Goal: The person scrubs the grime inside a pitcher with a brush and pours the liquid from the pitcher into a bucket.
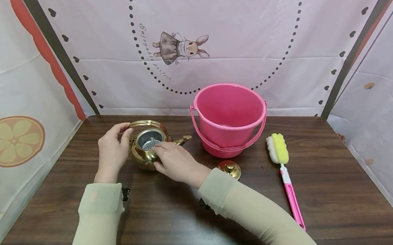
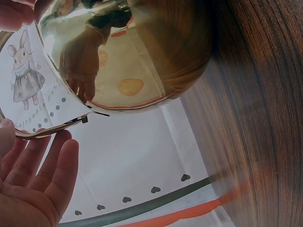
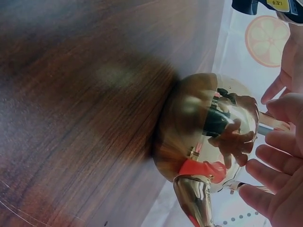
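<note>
A shiny gold teapot [image 1: 143, 160] stands lidless on the table, its spout pointing right. Inside its mouth sits a perforated metal strainer [image 1: 145, 137]. My left hand [image 1: 111, 150] holds the left side of the arched handle [image 1: 147, 122] between thumb and fingers; the left wrist view shows the fingers [image 2: 61, 158] behind that handle. Over the front right of the mouth is my right hand [image 1: 177, 162], fingers loosely extended near the strainer's rim. In the right wrist view its fingers [image 3: 270, 175] are spread; contact with the strainer cannot be made out.
Right of the teapot stands a pink bucket [image 1: 230, 135] with its handle lowered. The gold lid [image 1: 230, 169] lies in front of it, close to my right forearm. Farther right lies a sponge brush [image 1: 285, 169] with a pink handle. Printed cloth [image 1: 115, 59] walls in the table's back and sides.
</note>
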The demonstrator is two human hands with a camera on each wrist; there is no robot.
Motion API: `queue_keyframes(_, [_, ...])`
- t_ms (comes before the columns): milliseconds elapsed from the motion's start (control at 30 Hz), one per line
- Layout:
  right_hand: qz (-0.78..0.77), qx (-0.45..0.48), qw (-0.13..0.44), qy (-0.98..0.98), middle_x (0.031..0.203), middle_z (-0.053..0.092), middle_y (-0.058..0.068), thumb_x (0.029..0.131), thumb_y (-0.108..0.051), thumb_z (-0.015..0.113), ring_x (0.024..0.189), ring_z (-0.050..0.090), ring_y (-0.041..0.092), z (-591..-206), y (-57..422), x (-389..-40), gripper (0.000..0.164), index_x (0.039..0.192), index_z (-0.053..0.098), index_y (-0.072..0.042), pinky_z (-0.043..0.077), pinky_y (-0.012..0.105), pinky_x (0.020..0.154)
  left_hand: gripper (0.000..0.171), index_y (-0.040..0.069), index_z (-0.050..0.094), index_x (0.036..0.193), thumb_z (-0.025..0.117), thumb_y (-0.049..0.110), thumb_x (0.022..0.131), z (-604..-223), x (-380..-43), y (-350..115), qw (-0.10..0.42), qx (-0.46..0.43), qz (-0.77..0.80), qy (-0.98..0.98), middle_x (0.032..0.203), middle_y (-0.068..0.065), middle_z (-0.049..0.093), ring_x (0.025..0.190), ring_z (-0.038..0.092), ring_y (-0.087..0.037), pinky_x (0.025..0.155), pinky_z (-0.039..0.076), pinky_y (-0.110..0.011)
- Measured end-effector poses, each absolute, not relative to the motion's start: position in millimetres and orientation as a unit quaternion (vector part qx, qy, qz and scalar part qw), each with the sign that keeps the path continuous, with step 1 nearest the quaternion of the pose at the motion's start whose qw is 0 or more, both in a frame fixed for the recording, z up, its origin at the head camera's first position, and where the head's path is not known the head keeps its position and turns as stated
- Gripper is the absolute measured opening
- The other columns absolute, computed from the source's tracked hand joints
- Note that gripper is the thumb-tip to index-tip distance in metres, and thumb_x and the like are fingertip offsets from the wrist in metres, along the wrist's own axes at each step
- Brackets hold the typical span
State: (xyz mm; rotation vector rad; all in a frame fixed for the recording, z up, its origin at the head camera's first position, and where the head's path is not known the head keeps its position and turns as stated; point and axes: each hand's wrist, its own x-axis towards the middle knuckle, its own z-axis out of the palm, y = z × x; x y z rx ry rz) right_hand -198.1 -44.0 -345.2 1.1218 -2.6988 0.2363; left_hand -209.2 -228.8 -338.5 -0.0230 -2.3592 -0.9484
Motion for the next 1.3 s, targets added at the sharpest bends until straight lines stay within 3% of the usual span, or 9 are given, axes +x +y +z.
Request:
queue_keyframes(633, [0.023, 0.401, 0.112, -0.909, 0.130, 0.058, 0.001, 0.092, -0.033, 0.059, 0.124, 0.052, 0.018, -345.5, -54.7, -203.3, 0.044, 0.130, 0.056, -0.013, 0.042, 0.039, 0.105, 0.027, 0.000, 0.063, 0.115, 0.054, 0.018, 0.097, -339.9, -208.4, -230.5, 0.301, -0.017, -0.358, -0.884, 0.108, -0.021, 0.067, 0.094, 0.065, -0.035, 0.077, 0.051, -0.049])
queue_keyframes(1300, [-0.022, 0.404, 0.080, -0.911, 0.128, 0.059, 0.002, 0.095, -0.037, 0.055, 0.120, 0.055, 0.018, -341.7, -76.1, -208.5, 0.047, 0.134, 0.051, -0.011, 0.043, 0.036, 0.102, 0.027, 0.001, 0.063, 0.115, 0.055, 0.018, 0.096, -340.5, -207.7, -236.1, 0.297, -0.024, -0.361, -0.884, 0.108, -0.020, 0.067, 0.094, 0.065, -0.034, 0.075, 0.052, -0.047])
